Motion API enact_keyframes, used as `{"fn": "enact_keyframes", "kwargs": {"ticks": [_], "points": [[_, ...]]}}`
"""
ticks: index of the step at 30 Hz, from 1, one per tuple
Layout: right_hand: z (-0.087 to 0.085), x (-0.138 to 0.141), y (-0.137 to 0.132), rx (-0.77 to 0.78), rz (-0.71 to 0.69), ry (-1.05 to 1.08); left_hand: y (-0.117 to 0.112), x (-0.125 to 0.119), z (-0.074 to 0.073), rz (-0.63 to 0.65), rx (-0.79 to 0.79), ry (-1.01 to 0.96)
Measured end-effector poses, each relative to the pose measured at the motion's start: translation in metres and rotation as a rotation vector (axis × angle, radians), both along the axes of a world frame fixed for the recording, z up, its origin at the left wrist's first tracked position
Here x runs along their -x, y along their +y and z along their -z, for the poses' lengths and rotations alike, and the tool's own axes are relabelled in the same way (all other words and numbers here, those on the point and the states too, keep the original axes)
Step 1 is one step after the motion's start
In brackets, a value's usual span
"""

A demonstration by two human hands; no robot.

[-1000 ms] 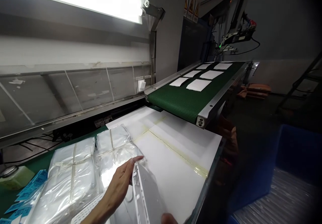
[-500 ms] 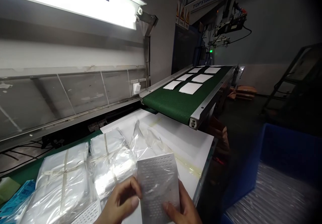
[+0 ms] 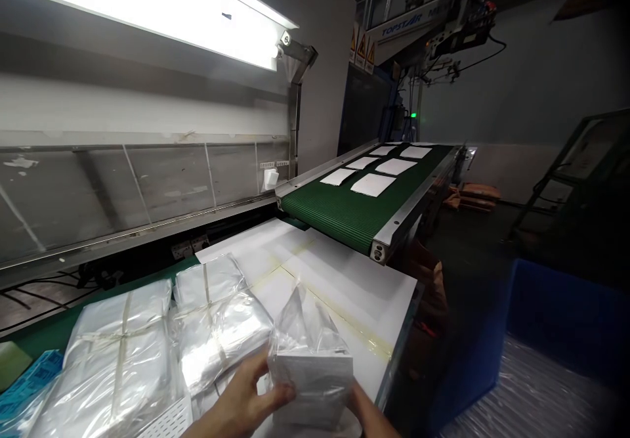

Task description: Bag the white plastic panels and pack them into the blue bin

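A flat white panel [image 3: 315,392] sits inside a clear plastic bag [image 3: 302,323], tilted in front of me, with loose film standing up beyond its far edge. My left hand [image 3: 258,389] is closed on its left side, thumb on the near face. My right hand [image 3: 369,415] grips the right side; most of its fingers are hidden behind the panel. Just left of my hands lie two tied bundles of clear plastic bags, a nearer bundle [image 3: 221,329] and a farther-left bundle [image 3: 118,352]. A white slotted panel [image 3: 170,421] shows at the bottom edge.
A green conveyor belt [image 3: 329,218] carries several white panels [image 3: 373,185] ahead. White sheeting [image 3: 354,280] covers the table. On the right stands a blue bin [image 3: 506,333] with many plastic-wrapped pieces. A blue basket [image 3: 32,382] is at far left, under a bright lamp [image 3: 147,11].
The bagged panel has tilted away from upright, and its loose film now stands up behind it. My left hand has moved right and closed on it. The view has shifted slightly.
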State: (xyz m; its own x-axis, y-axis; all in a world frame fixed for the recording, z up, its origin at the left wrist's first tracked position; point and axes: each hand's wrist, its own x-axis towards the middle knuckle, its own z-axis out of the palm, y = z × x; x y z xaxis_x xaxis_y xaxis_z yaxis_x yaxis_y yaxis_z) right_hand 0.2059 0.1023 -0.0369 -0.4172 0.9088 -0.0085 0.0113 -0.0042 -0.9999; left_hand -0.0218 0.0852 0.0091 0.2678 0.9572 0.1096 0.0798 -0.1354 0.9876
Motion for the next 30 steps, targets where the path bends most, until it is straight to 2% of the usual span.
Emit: {"fn": "enact_keyframes", "kwargs": {"ticks": [2, 3, 6, 8, 10, 14, 16, 19, 22, 25, 27, 30], "points": [[-0.024, -0.003, 0.004, -0.039, -0.065, 0.142, 0.001, 0.002, 0.0, 0.049, 0.028, 0.005], [-0.036, -0.002, 0.006, -0.06, -0.053, 0.157, 0.002, 0.002, 0.0, 0.076, 0.046, -0.008], [-0.053, 0.006, 0.012, -0.143, 0.061, 0.041, 0.006, 0.003, -0.003, 0.112, 0.08, -0.068], [-0.049, 0.009, 0.012, -0.215, 0.127, -0.039, 0.009, 0.004, -0.009, 0.093, 0.052, -0.11], [-0.036, 0.01, 0.01, -0.261, 0.172, -0.087, 0.011, 0.004, -0.018, 0.059, -0.002, -0.115], [-0.009, 0.009, 0.004, -0.236, 0.287, -0.209, 0.012, 0.0, -0.028, 0.027, -0.084, -0.041], [-0.003, 0.009, 0.001, -0.202, 0.315, -0.255, 0.011, -0.003, -0.024, 0.003, -0.087, -0.033], [-0.004, 0.01, 0.0, -0.205, 0.319, -0.246, 0.009, -0.006, -0.01, -0.015, -0.039, -0.063], [-0.013, 0.011, 0.002, -0.185, 0.283, -0.04, 0.006, -0.005, 0.003, 0.028, 0.002, -0.07], [-0.018, 0.012, 0.003, -0.101, 0.225, 0.1, 0.004, -0.003, 0.005, 0.042, 0.017, -0.031], [-0.013, 0.012, 0.002, -0.129, 0.258, -0.008, 0.004, -0.001, 0.0, 0.034, 0.022, -0.015], [0.01, 0.012, -0.005, -0.144, 0.422, -0.267, 0.006, 0.0, -0.008, 0.015, -0.02, -0.029]]}}
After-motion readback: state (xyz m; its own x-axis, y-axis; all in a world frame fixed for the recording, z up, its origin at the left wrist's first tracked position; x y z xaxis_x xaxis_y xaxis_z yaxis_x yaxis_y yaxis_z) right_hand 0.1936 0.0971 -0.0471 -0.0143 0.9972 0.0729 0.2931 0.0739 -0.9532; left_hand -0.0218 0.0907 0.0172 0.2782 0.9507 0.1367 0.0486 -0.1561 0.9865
